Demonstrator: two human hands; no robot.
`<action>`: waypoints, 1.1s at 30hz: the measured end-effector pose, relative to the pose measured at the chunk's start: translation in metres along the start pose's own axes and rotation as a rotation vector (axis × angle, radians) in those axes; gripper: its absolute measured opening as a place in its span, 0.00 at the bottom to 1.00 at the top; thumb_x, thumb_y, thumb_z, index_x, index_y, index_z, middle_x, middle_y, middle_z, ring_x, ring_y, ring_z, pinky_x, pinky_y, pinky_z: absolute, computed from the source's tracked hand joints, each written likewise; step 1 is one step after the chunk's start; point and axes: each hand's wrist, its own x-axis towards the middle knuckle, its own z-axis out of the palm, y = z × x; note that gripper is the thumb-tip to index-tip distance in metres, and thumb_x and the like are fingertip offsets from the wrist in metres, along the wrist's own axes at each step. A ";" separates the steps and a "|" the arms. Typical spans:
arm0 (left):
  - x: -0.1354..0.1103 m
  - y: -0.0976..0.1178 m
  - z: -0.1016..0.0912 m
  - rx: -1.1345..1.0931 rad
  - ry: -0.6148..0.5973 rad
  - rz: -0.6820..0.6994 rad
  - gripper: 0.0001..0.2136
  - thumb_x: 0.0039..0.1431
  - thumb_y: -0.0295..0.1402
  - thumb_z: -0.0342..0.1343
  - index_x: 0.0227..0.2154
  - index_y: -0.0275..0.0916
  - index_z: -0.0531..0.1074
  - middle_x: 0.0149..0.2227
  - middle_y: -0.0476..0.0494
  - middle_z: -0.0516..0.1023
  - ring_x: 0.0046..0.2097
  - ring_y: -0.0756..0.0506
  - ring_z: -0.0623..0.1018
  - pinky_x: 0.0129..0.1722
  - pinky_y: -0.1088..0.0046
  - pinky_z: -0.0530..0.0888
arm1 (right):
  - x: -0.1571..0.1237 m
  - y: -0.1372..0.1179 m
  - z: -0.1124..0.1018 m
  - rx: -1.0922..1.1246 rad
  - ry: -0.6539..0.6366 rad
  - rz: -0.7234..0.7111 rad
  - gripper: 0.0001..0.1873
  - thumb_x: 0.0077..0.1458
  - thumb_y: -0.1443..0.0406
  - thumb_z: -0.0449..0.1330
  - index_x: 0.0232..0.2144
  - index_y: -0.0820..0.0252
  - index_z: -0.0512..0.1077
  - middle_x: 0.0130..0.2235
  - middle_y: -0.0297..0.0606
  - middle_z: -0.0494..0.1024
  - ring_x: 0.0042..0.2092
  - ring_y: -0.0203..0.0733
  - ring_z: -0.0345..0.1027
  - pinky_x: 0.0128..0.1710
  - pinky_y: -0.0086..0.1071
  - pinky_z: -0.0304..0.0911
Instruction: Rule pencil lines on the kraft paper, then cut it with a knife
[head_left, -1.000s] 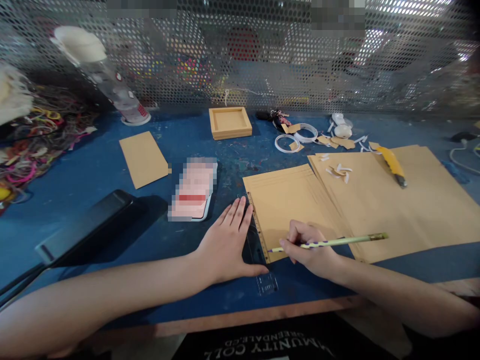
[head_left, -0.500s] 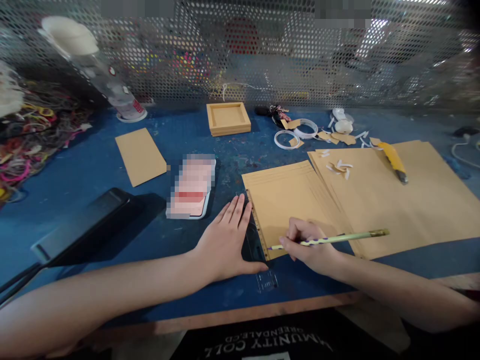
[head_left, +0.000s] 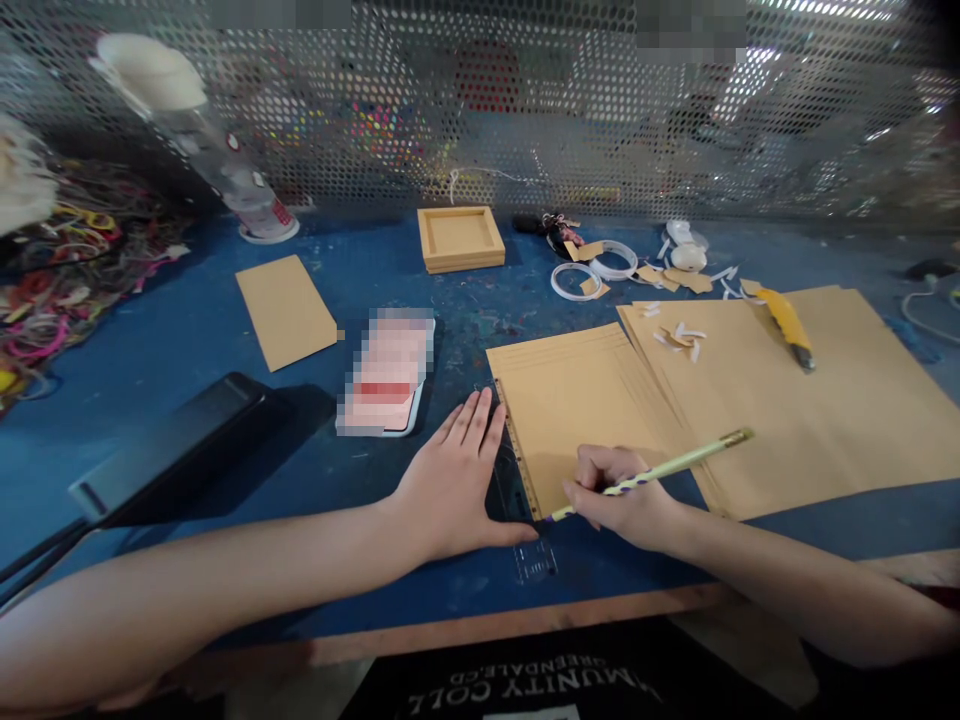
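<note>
My left hand [head_left: 457, 480] lies flat with fingers spread, pressing on a clear ruler [head_left: 514, 480] along the left edge of a tan sheet of card [head_left: 570, 400]. Pencil lines run near the card's top and right edges. Between the fingertips of my right hand [head_left: 619, 500] is a pale green pencil [head_left: 690, 457], slanting up to the right. Its tip is at the card's lower left corner, beside the ruler. Part of the ruler is hidden under my left hand.
Larger tan sheets [head_left: 810, 430] lie to the right, bearing a yellow utility knife [head_left: 787, 325] and paper scraps. Behind are tape rolls [head_left: 576, 282] and a card tray [head_left: 461, 235]. Leftward are a phone [head_left: 386, 375], a card piece [head_left: 289, 310], a black device [head_left: 180, 440] and a bottle [head_left: 259, 200].
The pencil tip has moved slightly down and right to the card's lower corner, and the pencil is tilted more steeply. My left hand stays on the ruler.
</note>
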 end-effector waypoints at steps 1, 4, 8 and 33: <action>0.000 0.000 0.000 0.000 0.005 0.003 0.62 0.41 0.72 0.47 0.65 0.18 0.47 0.67 0.21 0.41 0.68 0.29 0.44 0.66 0.55 0.46 | 0.000 0.000 0.000 0.013 -0.004 0.003 0.15 0.48 0.66 0.58 0.17 0.55 0.55 0.13 0.26 0.62 0.16 0.30 0.53 0.16 0.26 0.48; 0.000 0.000 0.000 0.002 -0.004 0.002 0.62 0.41 0.71 0.47 0.65 0.18 0.48 0.67 0.20 0.41 0.68 0.28 0.44 0.66 0.54 0.47 | 0.001 0.000 -0.001 0.040 0.016 0.018 0.16 0.51 0.63 0.58 0.17 0.55 0.55 0.13 0.26 0.63 0.15 0.30 0.53 0.17 0.26 0.49; 0.001 0.002 -0.003 0.011 -0.036 -0.015 0.62 0.41 0.71 0.49 0.65 0.18 0.47 0.67 0.20 0.40 0.68 0.28 0.44 0.66 0.55 0.46 | 0.001 -0.001 0.000 0.005 0.043 0.017 0.16 0.50 0.63 0.58 0.17 0.55 0.56 0.13 0.27 0.64 0.16 0.30 0.53 0.18 0.26 0.49; 0.000 0.001 0.000 -0.010 0.003 0.014 0.61 0.44 0.73 0.42 0.65 0.19 0.47 0.67 0.21 0.41 0.68 0.29 0.44 0.65 0.55 0.47 | 0.022 -0.022 -0.022 0.146 0.032 -0.050 0.16 0.56 0.56 0.62 0.25 0.58 0.65 0.18 0.29 0.71 0.18 0.30 0.55 0.19 0.26 0.52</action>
